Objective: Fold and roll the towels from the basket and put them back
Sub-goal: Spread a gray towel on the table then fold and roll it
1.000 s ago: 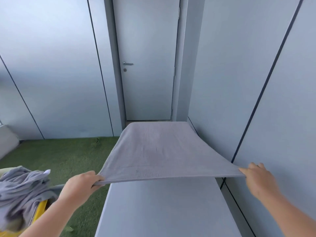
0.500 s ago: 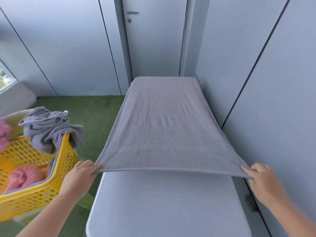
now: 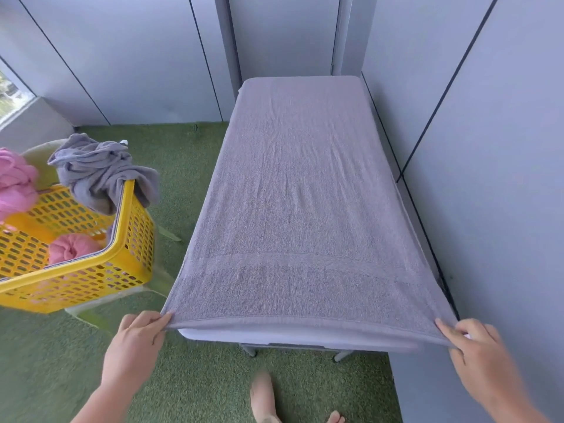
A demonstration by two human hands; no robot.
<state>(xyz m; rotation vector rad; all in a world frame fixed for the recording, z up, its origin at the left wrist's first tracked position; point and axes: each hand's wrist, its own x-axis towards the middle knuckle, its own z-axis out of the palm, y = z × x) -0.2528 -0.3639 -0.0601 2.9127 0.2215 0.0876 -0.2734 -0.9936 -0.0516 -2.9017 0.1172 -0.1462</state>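
Observation:
A large grey towel [image 3: 302,190] lies spread flat along the whole narrow table [image 3: 274,335]. My left hand [image 3: 135,340] pinches its near left corner, and my right hand [image 3: 471,343] pinches its near right corner, both just past the table's near edge. The yellow basket [image 3: 91,270] stands to the left on a chair. It holds a rolled pink towel [image 3: 71,248] and another pink towel [image 3: 13,184], and a crumpled grey towel [image 3: 100,175] hangs over its rim.
A grey panelled wall [image 3: 488,178] runs close along the table's right side. Green artificial turf [image 3: 45,361] covers the floor. My bare feet [image 3: 265,398] stand on it at the table's near end. A closed door [image 3: 283,35] lies beyond the far end.
The towel came down from mid-air and was pulled toward me until it covers the whole table. My view tilted downward, bringing the basket and floor into sight.

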